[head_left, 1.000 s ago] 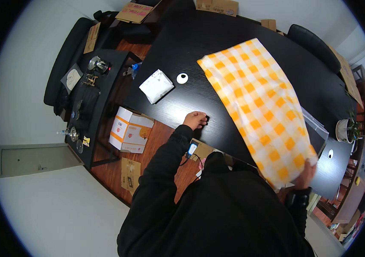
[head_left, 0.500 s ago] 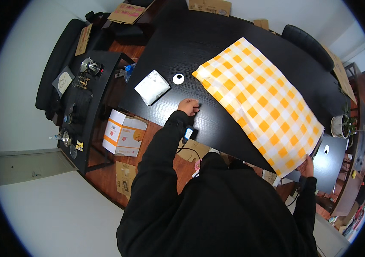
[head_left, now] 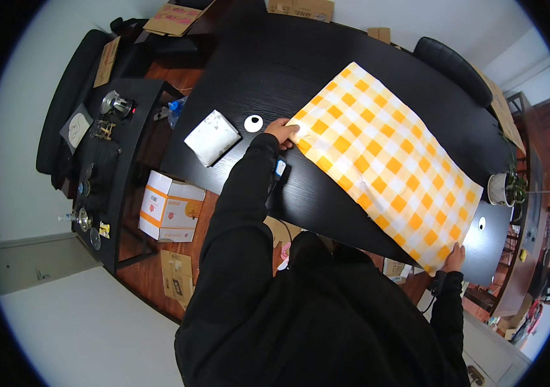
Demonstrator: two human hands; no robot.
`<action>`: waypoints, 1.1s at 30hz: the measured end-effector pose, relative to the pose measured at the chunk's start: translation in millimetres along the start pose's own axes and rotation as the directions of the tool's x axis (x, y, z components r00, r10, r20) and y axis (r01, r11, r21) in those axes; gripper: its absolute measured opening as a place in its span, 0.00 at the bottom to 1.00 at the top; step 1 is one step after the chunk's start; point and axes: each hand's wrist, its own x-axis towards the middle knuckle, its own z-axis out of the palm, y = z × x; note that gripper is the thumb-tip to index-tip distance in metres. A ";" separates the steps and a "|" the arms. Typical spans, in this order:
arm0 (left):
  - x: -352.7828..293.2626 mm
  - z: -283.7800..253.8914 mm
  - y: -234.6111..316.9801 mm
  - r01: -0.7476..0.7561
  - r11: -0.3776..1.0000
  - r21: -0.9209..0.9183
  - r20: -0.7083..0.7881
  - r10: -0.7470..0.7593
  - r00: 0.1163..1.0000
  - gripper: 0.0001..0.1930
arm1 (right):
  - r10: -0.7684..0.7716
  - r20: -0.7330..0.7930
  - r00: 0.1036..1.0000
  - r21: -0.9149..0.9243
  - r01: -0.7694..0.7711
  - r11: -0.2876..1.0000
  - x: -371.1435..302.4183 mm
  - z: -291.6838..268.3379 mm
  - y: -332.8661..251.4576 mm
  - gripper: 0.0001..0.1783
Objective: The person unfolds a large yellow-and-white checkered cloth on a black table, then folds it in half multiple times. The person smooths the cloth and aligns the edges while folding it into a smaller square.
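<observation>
A yellow-and-white checked cloth (head_left: 384, 164) lies across the dark table (head_left: 249, 71), slanting from the far middle to the near right. My left hand (head_left: 282, 133) is closed on the cloth's left corner, fingertips at its edge. At the near right corner my right hand (head_left: 455, 258) pinches the cloth by the table's edge. Left of my left hand sit a white disc with a black spot (head_left: 253, 123) and a white, soft-looking packet (head_left: 212, 138). A small device with a lit screen (head_left: 280, 168) shows beside my left forearm.
A potted plant (head_left: 499, 189) and another white disc (head_left: 482, 224) are at the table's right end. A black chair (head_left: 452, 69) stands at the far side. On the left are a low black table (head_left: 130, 142) with a metal pot (head_left: 115, 103) and a white-and-orange carton (head_left: 172, 206) on the floor.
My left hand has moved up from the bare table and taken hold of the cloth's left corner. The right hand keeps its grip on the near right corner, which has shifted slightly.
</observation>
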 end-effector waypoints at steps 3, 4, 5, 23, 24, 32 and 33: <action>-5.5 3.8 -1.1 0.034 0.999 -0.014 0.008 -0.034 0.999 0.20 | -0.235 -0.017 0.972 -0.254 0.223 0.941 7.5 -9.8 -12.8 0.14; -7.0 3.6 -2.8 0.040 0.999 0.008 0.022 -0.040 0.999 0.19 | -0.226 -0.044 0.973 -0.225 0.211 0.951 6.4 -10.0 -18.6 0.14; -8.4 2.6 -5.7 0.038 0.999 0.039 0.034 -0.039 0.999 0.18 | -0.239 -0.038 0.970 -0.149 0.231 0.962 6.1 -9.3 -25.5 0.14; -125.7 -14.4 -105.7 0.081 0.993 -0.084 -0.234 -0.099 0.967 0.21 | -0.176 0.030 0.984 -0.182 0.179 0.967 52.7 -7.5 -15.7 0.14; -137.2 -9.3 -105.6 -0.078 0.987 0.144 -0.397 0.130 0.909 0.21 | -0.168 0.048 0.985 -0.164 0.174 0.971 54.1 -6.2 -16.2 0.14; -180.5 106.9 -94.8 -0.609 0.273 0.745 0.250 0.732 0.634 0.37 | -0.198 0.162 0.967 -0.310 0.240 0.920 73.3 -5.2 -33.8 0.14; -180.2 111.7 -98.6 -0.557 0.287 0.779 0.276 0.641 0.716 0.37 | -0.206 0.170 0.964 -0.373 0.257 0.892 76.8 -8.2 -36.1 0.15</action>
